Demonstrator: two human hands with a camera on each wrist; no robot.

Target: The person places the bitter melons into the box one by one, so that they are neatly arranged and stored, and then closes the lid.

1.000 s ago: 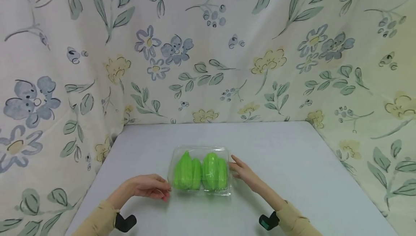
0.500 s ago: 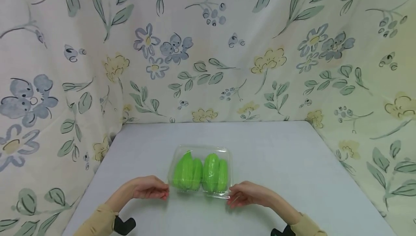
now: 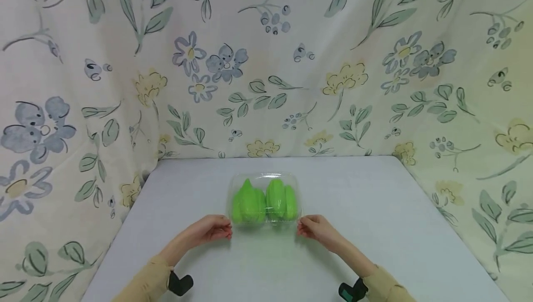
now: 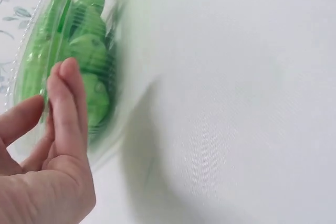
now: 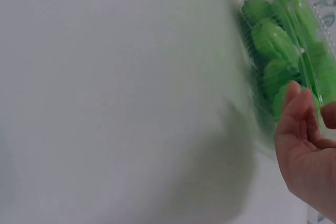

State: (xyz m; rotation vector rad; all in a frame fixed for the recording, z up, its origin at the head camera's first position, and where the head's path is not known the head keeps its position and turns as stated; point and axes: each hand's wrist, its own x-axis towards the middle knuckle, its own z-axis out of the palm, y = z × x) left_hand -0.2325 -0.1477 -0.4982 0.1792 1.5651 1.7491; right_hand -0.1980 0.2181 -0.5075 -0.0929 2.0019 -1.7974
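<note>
A clear plastic clamshell box (image 3: 266, 221) holds several bright green, ridged, elongated fruits or vegetables (image 3: 249, 202), lying in two groups; the exact kind is unclear. My left hand (image 3: 214, 228) grips the near left corner of the box, and in the left wrist view its thumb and fingers (image 4: 65, 114) pinch the rim between them. At the near right corner, my right hand (image 3: 314, 229) pinches the same rim, with curled fingers (image 5: 294, 111) below it in the right wrist view. The box's ribbed front wall faces me.
The white table (image 3: 354, 191) stretches out around the box, its far edge meeting a flower-patterned curtain (image 3: 266, 84) that also hangs on both sides. Dark wrist mounts (image 3: 180, 284) sit below the beige sleeves (image 3: 143, 281). Shadows of the hands fall on the tabletop.
My right hand has come from the box's right side to its near right corner and now pinches the rim. The box has moved away from me and slightly right, both hands following.
</note>
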